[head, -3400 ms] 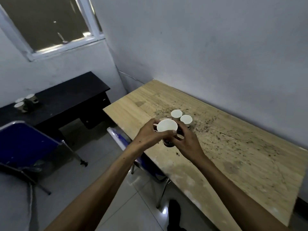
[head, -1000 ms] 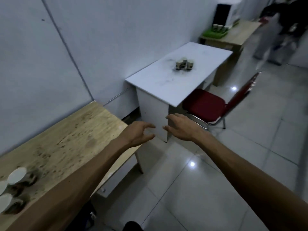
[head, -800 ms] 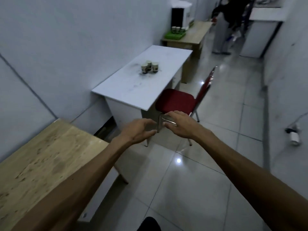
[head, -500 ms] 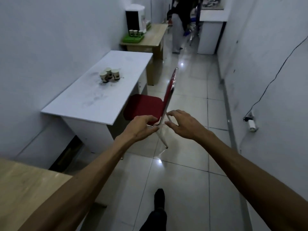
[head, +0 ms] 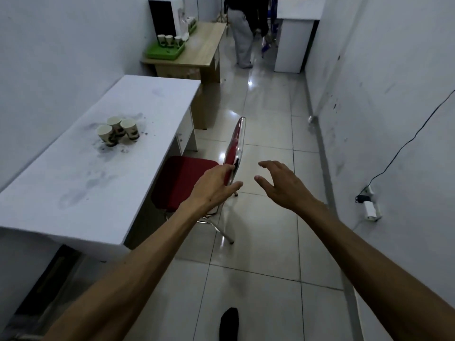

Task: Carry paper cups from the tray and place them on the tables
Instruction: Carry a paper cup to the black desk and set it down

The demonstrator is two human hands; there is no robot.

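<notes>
A green tray (head: 164, 52) with several paper cups (head: 169, 40) sits on a wooden table (head: 202, 50) far down the corridor on the left. Three paper cups (head: 118, 130) stand together on the white table (head: 98, 168) at my left. My left hand (head: 213, 185) and my right hand (head: 280, 184) are stretched out in front of me over the floor, fingers relaxed and empty. Seen from here, the left hand overlaps the red chair's back.
A red chair (head: 197, 178) with chrome legs stands at the white table, jutting into the walkway. A person (head: 246, 28) stands at the far end near a white cabinet (head: 294, 35). A water dispenser (head: 170, 16) is behind the tray. A cable and plug (head: 369, 205) run along the right wall.
I set a cup down on the wooden table, turned away and moved down the corridor. Both hands are empty, and the white table and red chair are closer.
</notes>
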